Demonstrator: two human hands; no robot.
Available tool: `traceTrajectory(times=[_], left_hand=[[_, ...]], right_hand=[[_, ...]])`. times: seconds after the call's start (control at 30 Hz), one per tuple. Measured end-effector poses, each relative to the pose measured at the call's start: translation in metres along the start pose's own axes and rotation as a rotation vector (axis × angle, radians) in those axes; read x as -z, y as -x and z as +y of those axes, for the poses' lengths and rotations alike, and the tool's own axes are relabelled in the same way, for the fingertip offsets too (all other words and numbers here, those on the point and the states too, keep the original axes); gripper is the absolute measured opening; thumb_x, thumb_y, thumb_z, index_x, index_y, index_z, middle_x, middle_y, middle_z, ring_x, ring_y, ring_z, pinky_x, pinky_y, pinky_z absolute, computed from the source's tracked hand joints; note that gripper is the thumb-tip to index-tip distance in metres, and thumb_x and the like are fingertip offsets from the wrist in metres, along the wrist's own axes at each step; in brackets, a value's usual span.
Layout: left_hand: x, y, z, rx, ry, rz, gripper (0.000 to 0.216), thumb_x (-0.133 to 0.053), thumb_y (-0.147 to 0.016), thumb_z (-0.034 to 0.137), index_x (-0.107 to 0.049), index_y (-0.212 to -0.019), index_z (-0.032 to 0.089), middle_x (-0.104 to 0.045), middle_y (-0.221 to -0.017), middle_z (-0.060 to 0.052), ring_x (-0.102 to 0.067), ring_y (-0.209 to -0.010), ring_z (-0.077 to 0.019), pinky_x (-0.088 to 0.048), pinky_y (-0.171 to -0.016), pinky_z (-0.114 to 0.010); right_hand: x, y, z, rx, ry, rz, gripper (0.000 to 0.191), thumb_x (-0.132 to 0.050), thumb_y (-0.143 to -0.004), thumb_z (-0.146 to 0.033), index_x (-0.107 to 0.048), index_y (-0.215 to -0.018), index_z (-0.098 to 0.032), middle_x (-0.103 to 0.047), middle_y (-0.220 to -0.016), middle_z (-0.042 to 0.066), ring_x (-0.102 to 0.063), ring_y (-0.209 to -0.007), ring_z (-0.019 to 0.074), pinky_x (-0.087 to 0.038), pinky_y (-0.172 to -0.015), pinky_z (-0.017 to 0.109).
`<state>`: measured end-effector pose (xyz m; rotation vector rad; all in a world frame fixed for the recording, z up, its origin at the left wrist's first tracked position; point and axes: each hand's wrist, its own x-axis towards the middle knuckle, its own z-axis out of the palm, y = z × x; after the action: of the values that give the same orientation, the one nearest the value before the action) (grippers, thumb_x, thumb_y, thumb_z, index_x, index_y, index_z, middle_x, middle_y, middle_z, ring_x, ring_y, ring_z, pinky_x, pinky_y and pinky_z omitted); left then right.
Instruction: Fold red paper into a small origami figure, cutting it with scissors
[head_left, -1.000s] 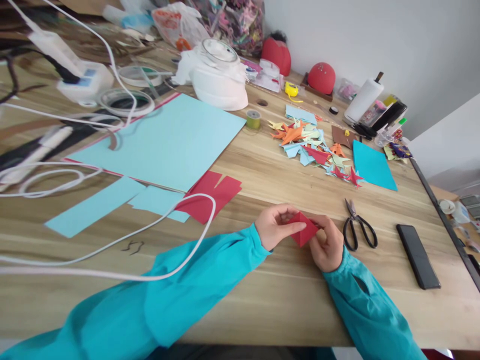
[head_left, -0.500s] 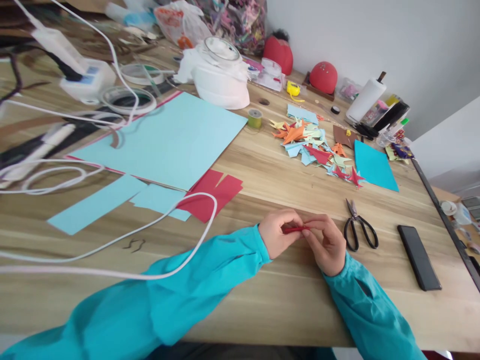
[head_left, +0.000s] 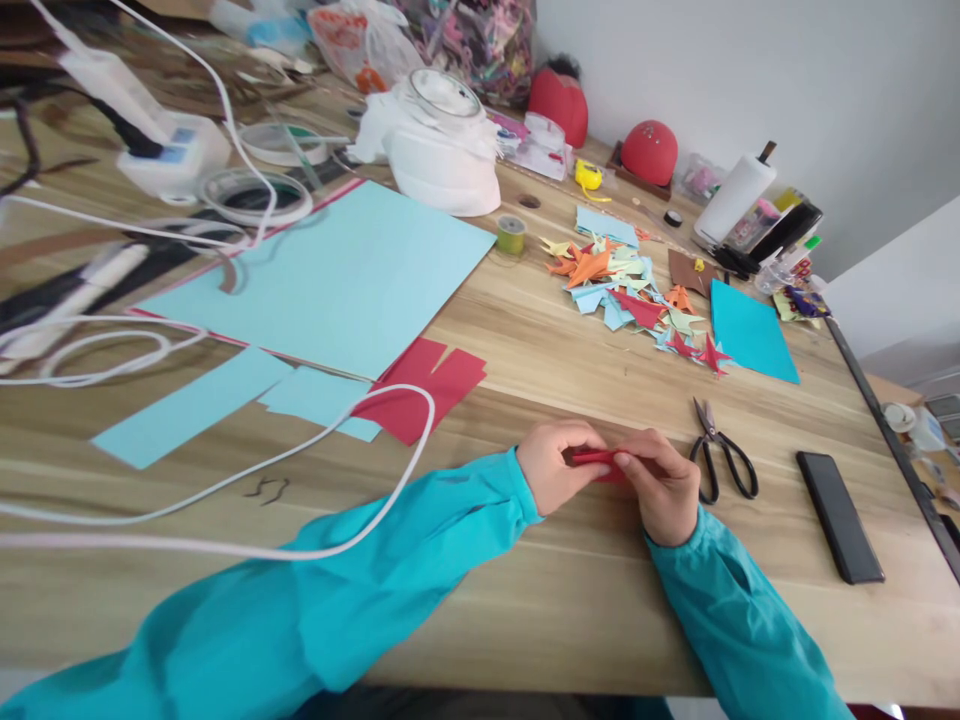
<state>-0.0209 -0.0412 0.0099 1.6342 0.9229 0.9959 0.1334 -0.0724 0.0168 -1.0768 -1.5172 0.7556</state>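
Note:
Between my hands is a small piece of folded red paper (head_left: 592, 457), held just above the table. The fingers of my left hand (head_left: 559, 462) close on its left end. My right hand (head_left: 664, 485) pinches the other end between thumb and fingers. Much of the paper is hidden by my fingers, so its folded form is unclear. Black-handled scissors (head_left: 721, 450) lie open-bladed just right of my right hand. Up and left of my hands are cut red paper pieces (head_left: 420, 395). A pile of folded paper figures (head_left: 619, 285) in several colours lies farther back.
Large light-blue sheets (head_left: 330, 280) cover the left of the table, with a white cable (head_left: 420, 450) looping over my left sleeve. A phone (head_left: 838, 515) lies at right. Behind stand a thread spool (head_left: 511, 235), a white-wrapped container (head_left: 442, 160) and a blue sheet (head_left: 754, 330).
My right hand has shifted slightly right, its fingers turned more over the paper. More of the red paper shows below the fingertips. My left hand stays almost still.

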Motion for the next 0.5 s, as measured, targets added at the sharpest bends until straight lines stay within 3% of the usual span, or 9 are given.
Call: traceTrajectory(times=[0.2,0.5], left_hand=[[0.001,0.001,0.005,-0.012,0.041,0.011,0.015,-0.062,-0.072,0.029,-0.065,-0.070,0.014,-0.063,-0.068,-0.003,-0.055,-0.062,-0.0128,-0.043,-0.056,-0.023],[0.004,0.002,0.009,-0.055,0.065,0.095,0.014,-0.060,-0.074,0.023,-0.066,-0.067,0.013,-0.066,-0.071,-0.006,-0.059,-0.063,-0.0132,-0.046,-0.058,-0.023]], right_hand=[[0.002,-0.003,0.004,-0.054,-0.090,0.052,0.010,-0.066,-0.075,-0.014,-0.070,-0.078,-0.022,-0.062,-0.068,0.001,-0.054,-0.063,0.0133,-0.043,-0.059,0.028],[0.001,-0.002,0.006,-0.137,-0.128,0.024,0.007,-0.068,-0.074,-0.016,-0.068,-0.077,-0.022,-0.062,-0.068,0.000,-0.055,-0.065,0.0132,-0.043,-0.061,0.027]])
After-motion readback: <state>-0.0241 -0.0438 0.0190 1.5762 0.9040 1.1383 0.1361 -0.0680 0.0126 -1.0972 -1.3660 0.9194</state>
